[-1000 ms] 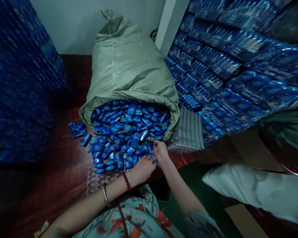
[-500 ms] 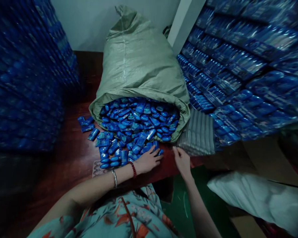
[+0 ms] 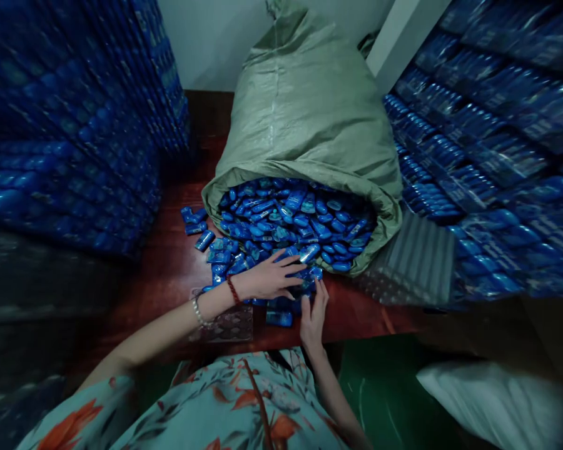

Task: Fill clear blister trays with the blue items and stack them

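Note:
A green woven sack (image 3: pixel 309 112) lies on the red table (image 3: pixel 169 300), its mouth open toward me and full of small blue packets (image 3: pixel 281 219). More packets spill out in front of it. My left hand (image 3: pixel 269 279), with a red bead bracelet at the wrist, spreads its fingers over the spilled packets. Just to its right, my right hand (image 3: pixel 315 309) has thumb and fingers apart at the right edge of the pile, its fingertips against packets. A clear plastic tray (image 3: pixel 229 325) lies near the table's front edge, below my left forearm.
Tall stacks of packed blue goods (image 3: pixel 98 119) rise at the left, and others (image 3: pixel 488 156) at the right. Clear ridged trays (image 3: pixel 410 259) sit right of the sack's mouth. A white bag (image 3: pixel 488 400) is at the lower right.
The view has shifted left, so the scene sits further right. My left hand has moved left over the pile. My right hand has come in from the right beside it, its fingers now apart.

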A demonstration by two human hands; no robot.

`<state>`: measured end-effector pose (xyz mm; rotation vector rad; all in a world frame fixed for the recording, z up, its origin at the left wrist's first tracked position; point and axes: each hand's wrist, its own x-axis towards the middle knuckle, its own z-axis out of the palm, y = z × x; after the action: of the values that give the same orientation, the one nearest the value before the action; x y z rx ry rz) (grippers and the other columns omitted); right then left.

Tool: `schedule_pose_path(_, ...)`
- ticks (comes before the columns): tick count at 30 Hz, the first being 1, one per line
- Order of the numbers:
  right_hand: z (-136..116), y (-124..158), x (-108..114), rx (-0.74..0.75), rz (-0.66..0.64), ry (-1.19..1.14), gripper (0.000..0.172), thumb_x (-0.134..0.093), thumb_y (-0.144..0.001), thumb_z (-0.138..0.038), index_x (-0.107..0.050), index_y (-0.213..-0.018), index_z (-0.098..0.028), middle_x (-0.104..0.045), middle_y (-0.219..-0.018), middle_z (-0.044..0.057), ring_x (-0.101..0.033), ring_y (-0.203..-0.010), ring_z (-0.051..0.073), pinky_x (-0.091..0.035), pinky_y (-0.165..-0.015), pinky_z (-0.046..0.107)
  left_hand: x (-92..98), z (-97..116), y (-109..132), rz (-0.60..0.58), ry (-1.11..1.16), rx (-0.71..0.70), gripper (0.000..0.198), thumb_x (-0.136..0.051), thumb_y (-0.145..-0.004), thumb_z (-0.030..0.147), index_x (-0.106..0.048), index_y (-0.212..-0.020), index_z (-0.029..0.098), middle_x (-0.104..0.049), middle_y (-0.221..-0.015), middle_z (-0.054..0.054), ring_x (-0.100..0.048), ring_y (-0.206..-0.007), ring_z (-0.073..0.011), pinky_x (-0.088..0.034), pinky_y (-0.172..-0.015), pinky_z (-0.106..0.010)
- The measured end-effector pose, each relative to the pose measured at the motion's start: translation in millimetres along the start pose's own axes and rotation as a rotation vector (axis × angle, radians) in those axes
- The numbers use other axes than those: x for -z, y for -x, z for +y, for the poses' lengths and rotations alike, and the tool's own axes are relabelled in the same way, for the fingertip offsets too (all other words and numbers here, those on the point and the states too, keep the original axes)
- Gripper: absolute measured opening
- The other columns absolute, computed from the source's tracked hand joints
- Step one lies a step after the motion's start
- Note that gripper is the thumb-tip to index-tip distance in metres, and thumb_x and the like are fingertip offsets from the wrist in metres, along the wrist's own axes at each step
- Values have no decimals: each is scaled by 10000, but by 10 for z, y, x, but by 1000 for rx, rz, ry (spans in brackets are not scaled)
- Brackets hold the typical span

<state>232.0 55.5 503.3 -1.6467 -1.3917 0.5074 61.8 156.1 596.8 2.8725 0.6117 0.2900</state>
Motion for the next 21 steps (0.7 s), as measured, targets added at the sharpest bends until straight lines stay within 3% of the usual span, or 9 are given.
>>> schedule_pose_path(3, -140, 87, -181, 13, 1, 86, 567, -359, -908, -451, -277, -1410, -203, -198, -1472, 149, -172, -1369, 293, -217, -1061, 543, 274, 23, 557, 195, 94, 281, 328, -434, -921, 353, -513, -1219, 239, -507, -1322, -63, -417, -1253, -221, -274, -1077, -450)
schedule_pose_path(6, -230, 144, -322, 53, -48, 168, 633, -406, -888, -482, -226, -1434, -219, -111, -1500, 146, -94, -1380, 331, -202, -1049, 586, 274, 47, 1301, 354, 169, 715, 357, -426, -918, 381, -490, -1225, 210, -546, -1231, -94, -488, -1146, -221, -387, -979, -407)
schedule_pose_path(8, -286, 156, -423, 100, -74, 200, 663, -447, -871, -488, -217, -1438, -233, -100, -1496, 146, -126, -1366, 334, -245, -1034, 571, 120, 90, 1751, 260, 178, 902, 532, -528, -830, 508, -454, -1258, 201, -544, -1210, -115, -503, -1096, -277, -412, -925, -459)
schedule_pose_path(10, -344, 140, -528, 159, -79, 239, 649, -476, -858, -490, -270, -1422, -242, -142, -1470, 148, -178, -1339, 334, -269, -1021, 561, -89, 169, 2072, 175, 217, 969, 597, -569, -779, 550, -461, -1254, 205, -541, -1197, -117, -506, -1071, -293, -430, -894, -461)
schedule_pose_path(12, -401, 106, -625, 210, -78, 292, 607, -501, -843, -498, -368, -1379, -246, -197, -1425, 149, -207, -1307, 344, -266, -1013, 569, -288, 278, 2251, 161, 245, 992, 499, -543, -810, 503, -501, -1209, 207, -532, -1188, -114, -502, -1049, -278, -439, -885, -437)
schedule_pose_path(15, -469, 57, -741, 253, -72, 361, 560, -534, -818, -511, -475, -1311, -251, -257, -1350, 148, -242, -1254, 355, -288, -984, 567, -506, 459, 2344, 241, 226, 1041, 340, -469, -865, 396, -546, -1136, 207, -526, -1140, -106, -493, -999, -256, -443, -876, -427)
schedule_pose_path(21, -625, -30, -1032, 363, -105, 404, 536, -500, -848, -466, -454, -1330, -236, -349, -1315, 158, -323, -1184, 326, -319, -940, 516, -761, 691, 2439, 400, 61, 1210, 329, -464, -849, 373, -539, -1111, 188, -480, -1115, -115, -440, -999, -281, -421, -877, -472)
